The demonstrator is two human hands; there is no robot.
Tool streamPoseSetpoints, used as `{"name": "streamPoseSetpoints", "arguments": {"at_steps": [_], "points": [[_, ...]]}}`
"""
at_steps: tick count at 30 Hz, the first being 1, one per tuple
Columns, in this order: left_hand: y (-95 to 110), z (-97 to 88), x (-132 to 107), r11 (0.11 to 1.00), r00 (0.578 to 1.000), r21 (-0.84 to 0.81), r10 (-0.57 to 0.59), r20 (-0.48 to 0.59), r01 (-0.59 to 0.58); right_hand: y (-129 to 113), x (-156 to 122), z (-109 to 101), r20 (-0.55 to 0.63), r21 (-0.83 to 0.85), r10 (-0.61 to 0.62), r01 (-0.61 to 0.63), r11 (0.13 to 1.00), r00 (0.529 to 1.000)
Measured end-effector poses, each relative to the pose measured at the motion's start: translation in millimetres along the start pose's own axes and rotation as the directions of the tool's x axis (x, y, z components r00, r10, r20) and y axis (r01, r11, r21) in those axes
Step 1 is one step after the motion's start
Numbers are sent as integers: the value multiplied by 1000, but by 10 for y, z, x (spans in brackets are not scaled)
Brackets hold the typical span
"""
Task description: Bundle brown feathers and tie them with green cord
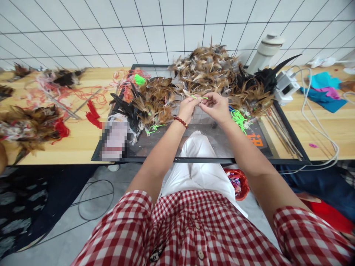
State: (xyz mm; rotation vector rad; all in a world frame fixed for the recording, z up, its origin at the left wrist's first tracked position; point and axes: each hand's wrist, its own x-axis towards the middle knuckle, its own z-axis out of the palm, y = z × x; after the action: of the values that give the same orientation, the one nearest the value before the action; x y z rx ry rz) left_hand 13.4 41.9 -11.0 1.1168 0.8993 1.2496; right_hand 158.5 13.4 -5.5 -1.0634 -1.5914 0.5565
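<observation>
My left hand and my right hand meet above a dark glass mat on the table, fingers pinched together. Between the fingertips runs a thin bright green string. A red bead bracelet circles my left wrist. Just behind the hands lies a large heap of brown feathers. A bundle of brown and black feathers tied with green string lies to the left of my left hand. Loose green string lies to the right of my right hand.
A wooden table carries red thread, more feather bundles at the left, thin sticks, a white device with cables, a white cylinder and blue fabric. A red bin sits underneath the table.
</observation>
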Motion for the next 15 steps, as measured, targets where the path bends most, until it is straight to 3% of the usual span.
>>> {"name": "streamPoseSetpoints", "arguments": {"at_steps": [5,9,15], "points": [[35,43,-36,996,999,-73,-50,8,50,-35,-37,19,-73,-88,-35,28,996,997],[6,23,-11,994,1000,-103,-29,6,30,-37,-47,62,-118,-41,-10,5,999,993],[45,-36,-6,998,999,21,51,-2,-51,-56,-44,56,-143,-6,32,-33,999,989]]}}
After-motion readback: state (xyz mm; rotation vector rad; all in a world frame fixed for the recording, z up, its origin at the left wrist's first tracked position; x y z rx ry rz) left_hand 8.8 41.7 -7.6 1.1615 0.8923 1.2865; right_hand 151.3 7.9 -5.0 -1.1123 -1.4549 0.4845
